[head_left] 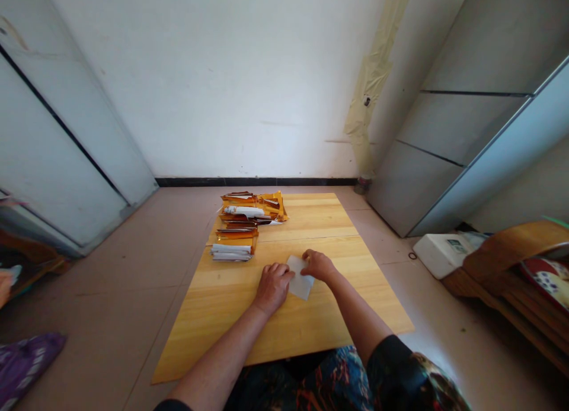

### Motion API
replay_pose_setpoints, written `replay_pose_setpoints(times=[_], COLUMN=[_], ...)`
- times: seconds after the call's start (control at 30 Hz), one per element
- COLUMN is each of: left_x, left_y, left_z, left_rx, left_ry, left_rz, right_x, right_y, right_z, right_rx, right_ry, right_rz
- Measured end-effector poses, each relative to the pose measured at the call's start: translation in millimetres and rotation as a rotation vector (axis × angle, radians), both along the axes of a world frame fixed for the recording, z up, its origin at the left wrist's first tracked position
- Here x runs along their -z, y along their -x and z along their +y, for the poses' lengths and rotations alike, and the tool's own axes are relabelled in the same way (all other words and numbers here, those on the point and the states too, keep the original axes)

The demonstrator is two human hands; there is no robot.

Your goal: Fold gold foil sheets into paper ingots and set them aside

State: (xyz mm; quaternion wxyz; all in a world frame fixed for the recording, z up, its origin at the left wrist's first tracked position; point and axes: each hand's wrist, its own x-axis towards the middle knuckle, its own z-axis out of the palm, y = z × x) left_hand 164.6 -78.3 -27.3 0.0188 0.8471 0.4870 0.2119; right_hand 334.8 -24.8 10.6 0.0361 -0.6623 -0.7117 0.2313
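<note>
A small white paper sheet (300,279) lies on the pale wooden board (284,334), between my two hands. My left hand (273,286) rests with curled fingers against the sheet's left edge. My right hand (317,266) has its fingers over the sheet's upper edge. Beyond them, toward the far end of the board, lies a loose heap of orange-gold foil packets (251,212). A stack of white paper strips (231,252) sits at the near edge of that heap, left of my hands.
Tall grey panels stand at both sides, with a white wall behind the board. To the right are a white plastic box (444,254) and a curved wooden seat (511,251) with a patterned cushion. A purple patterned cloth (26,363) lies at the lower left.
</note>
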Motion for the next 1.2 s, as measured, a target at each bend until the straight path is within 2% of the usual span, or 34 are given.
replay_pose_setpoints(times=[0.23,0.4,0.57,0.67,0.83,0.93,1.2], left_x=[2.9,2.9,1.2,0.2,-0.5,-1.3,0.0], left_y=[0,-1,-2,-2,-1,-1,-1], left_z=[-1,-5,-7,-7,-8,-8,-7], left_rx=[0.0,-0.024,-0.04,-0.044,-0.046,-0.041,-0.031], left_ry=[-0.033,-0.058,-0.058,-0.047,-0.03,-0.026,-0.035], left_rz=[0.031,0.078,0.089,0.085,0.073,0.063,0.064], right_x=[1.7,11.1,18.4,17.5,10.0,9.0,22.9], right_y=[11,15,15,15,11,5,0], right_z=[-17,-27,-32,-29,-12,-10,-29], right_rx=[-0.1,-0.064,-0.185,-0.176,-0.084,-0.1,-0.142], right_ry=[-0.183,-0.301,-0.349,-0.345,-0.216,-0.222,-0.321], right_rz=[-0.109,-0.162,-0.126,-0.044,0.121,0.174,0.055])
